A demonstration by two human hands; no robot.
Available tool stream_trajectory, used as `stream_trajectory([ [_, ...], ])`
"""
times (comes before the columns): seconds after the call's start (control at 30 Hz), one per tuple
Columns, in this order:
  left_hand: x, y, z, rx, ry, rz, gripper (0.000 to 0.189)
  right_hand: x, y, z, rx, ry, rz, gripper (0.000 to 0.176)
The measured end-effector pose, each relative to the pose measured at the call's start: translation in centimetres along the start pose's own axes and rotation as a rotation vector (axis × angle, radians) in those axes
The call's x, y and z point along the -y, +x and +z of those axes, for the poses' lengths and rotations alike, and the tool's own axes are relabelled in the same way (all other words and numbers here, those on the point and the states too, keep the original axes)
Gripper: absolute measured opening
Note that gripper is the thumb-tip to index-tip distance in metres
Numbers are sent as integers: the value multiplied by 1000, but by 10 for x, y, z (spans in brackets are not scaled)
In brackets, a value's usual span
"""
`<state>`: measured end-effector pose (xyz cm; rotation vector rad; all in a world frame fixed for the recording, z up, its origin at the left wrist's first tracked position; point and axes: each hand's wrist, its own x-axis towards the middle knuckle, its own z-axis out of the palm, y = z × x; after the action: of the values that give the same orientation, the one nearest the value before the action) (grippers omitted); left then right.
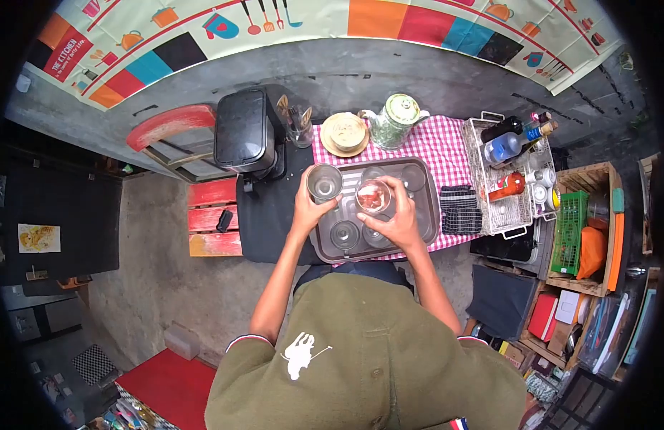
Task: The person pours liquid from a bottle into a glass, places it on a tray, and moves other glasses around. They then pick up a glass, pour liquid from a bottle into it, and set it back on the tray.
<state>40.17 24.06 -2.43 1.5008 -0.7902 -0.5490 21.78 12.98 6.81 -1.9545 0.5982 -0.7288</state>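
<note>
My left hand (308, 208) is closed around a clear drinking glass (324, 183) above the left part of a brown tray (431, 215). In my right hand (402, 218) is a second glass (373, 196), through which something reddish shows; I cannot make out whether that is inside it or seen through it. Several more clear glasses stand on the tray, among them one at the front left (344, 234) and one at the back right (413, 178). My right hand partly hides a glass (375, 236) beneath it.
Behind the tray are a green patterned teapot (394, 125) and a cream bowl on a plate (344, 134). A black appliance (240, 132) and a jar of utensils (299, 132) stand left. To the right, a wire rack (507, 215) holds bottles, beside a folded dark cloth (460, 210).
</note>
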Motion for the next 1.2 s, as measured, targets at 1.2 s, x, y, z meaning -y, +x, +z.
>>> stream_trajectory([
  [1.2,-79,-35,-4,132,90,233,87,57,-2,13,-21,-182,-157,68],
])
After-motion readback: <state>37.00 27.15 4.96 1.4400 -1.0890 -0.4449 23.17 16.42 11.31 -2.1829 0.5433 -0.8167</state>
